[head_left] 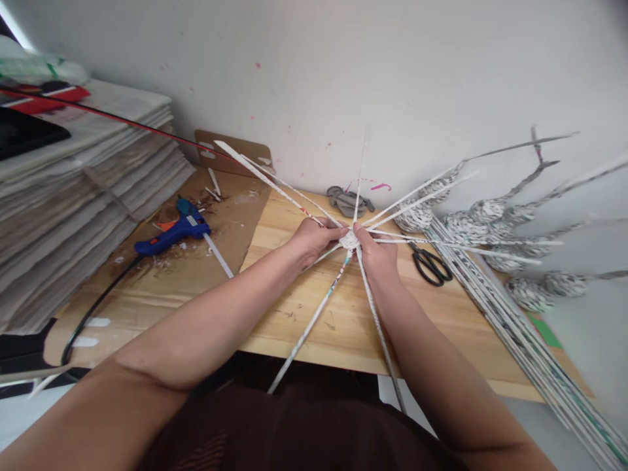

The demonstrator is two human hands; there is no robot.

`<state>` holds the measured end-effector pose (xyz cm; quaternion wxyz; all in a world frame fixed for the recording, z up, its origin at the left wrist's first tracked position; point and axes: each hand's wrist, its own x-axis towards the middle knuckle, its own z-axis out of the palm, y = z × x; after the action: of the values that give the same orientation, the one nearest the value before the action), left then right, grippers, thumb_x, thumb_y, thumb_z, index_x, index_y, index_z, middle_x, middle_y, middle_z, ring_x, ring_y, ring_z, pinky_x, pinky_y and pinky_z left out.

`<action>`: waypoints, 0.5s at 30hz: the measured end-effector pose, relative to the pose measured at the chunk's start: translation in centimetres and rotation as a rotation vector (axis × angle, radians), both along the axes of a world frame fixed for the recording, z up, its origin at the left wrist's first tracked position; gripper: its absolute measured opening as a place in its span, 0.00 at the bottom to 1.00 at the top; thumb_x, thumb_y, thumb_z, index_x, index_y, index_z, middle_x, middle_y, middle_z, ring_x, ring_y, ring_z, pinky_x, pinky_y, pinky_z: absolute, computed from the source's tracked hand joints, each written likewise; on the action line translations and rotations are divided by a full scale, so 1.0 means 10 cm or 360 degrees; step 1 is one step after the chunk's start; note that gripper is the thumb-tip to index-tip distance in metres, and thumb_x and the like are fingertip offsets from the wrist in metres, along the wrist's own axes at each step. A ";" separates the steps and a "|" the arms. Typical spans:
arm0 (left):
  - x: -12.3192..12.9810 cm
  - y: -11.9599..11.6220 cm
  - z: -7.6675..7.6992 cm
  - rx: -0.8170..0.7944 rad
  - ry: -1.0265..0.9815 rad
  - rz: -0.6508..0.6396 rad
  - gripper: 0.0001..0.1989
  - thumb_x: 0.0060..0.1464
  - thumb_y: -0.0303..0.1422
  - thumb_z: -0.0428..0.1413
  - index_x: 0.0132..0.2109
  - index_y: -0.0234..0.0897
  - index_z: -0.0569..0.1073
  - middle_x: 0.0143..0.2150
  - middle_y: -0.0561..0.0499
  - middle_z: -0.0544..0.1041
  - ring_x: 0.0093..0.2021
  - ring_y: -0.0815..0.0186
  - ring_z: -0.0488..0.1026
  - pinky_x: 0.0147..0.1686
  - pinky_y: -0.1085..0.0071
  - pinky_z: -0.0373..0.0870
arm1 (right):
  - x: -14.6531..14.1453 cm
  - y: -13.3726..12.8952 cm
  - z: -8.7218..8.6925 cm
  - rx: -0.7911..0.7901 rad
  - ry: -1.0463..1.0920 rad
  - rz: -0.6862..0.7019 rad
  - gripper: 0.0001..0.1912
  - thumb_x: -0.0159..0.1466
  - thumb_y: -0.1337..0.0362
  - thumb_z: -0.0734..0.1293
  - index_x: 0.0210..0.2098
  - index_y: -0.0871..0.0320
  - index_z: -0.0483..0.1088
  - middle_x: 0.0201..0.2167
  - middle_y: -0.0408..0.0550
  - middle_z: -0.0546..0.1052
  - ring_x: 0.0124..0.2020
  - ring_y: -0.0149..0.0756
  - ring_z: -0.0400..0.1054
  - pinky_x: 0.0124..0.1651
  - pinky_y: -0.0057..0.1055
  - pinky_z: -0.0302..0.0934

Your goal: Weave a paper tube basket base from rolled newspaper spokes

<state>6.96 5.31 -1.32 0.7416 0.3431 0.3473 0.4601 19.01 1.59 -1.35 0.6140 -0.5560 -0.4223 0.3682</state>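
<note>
Between my two hands is a small round woven paper base (350, 241), from which several rolled-paper spokes (314, 320) stick out in all directions like a star. My left hand (314, 242) is closed on the base's left edge, thumb on top near the centre. Opposite it, my right hand (377, 252) pinches the right edge, its thumb also on top. The fingers under the base are hidden. Two of the spokes reach down toward my lap, and others fan out to the left, the right and the wall.
Left on cardboard lies a blue glue gun (176, 229), beside a tall newspaper stack (98, 190). Black scissors (432, 265) lie right of my hands, near a bundle of paper tubes (515, 333). Woven paper pieces (471, 226) and a grey cloth (346, 199) sit along the wall.
</note>
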 end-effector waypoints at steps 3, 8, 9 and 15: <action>0.02 0.01 -0.02 -0.0022 0.0035 0.0023 0.05 0.42 0.20 0.66 0.27 0.29 0.77 0.24 0.50 0.77 0.28 0.69 0.74 0.41 0.67 0.72 | -0.01 0.00 -0.01 0.0042 -0.0012 -0.0025 0.18 0.52 0.51 0.74 0.22 0.59 0.71 0.14 0.41 0.69 0.14 0.28 0.59 0.17 0.28 0.52; 0.02 0.01 -0.03 -0.0006 0.0090 -0.0030 0.05 0.43 0.22 0.66 0.26 0.30 0.76 0.22 0.50 0.77 0.25 0.70 0.73 0.37 0.69 0.72 | -0.01 0.01 -0.05 0.0112 -0.0031 -0.0035 0.17 0.51 0.52 0.75 0.23 0.59 0.71 0.16 0.41 0.72 0.16 0.28 0.61 0.19 0.27 0.55; 0.02 0.00 -0.02 0.0000 0.0082 -0.0055 0.06 0.43 0.22 0.66 0.26 0.29 0.76 0.22 0.50 0.77 0.25 0.70 0.73 0.37 0.70 0.71 | -0.01 0.01 -0.05 0.0105 -0.0029 -0.0031 0.17 0.51 0.52 0.75 0.23 0.59 0.71 0.16 0.41 0.71 0.16 0.28 0.61 0.18 0.27 0.55; 0.00 -0.01 0.01 -0.0111 0.0002 -0.0112 0.11 0.44 0.26 0.68 0.23 0.30 0.73 0.22 0.49 0.76 0.25 0.69 0.73 0.36 0.69 0.72 | -0.02 0.01 -0.04 0.0071 0.0073 -0.0043 0.18 0.49 0.51 0.76 0.23 0.59 0.71 0.15 0.41 0.70 0.15 0.28 0.61 0.17 0.27 0.56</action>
<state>7.00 5.20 -1.22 0.7687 0.3293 0.3512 0.4212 18.78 1.64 -1.78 0.6406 -0.5393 -0.4087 0.3629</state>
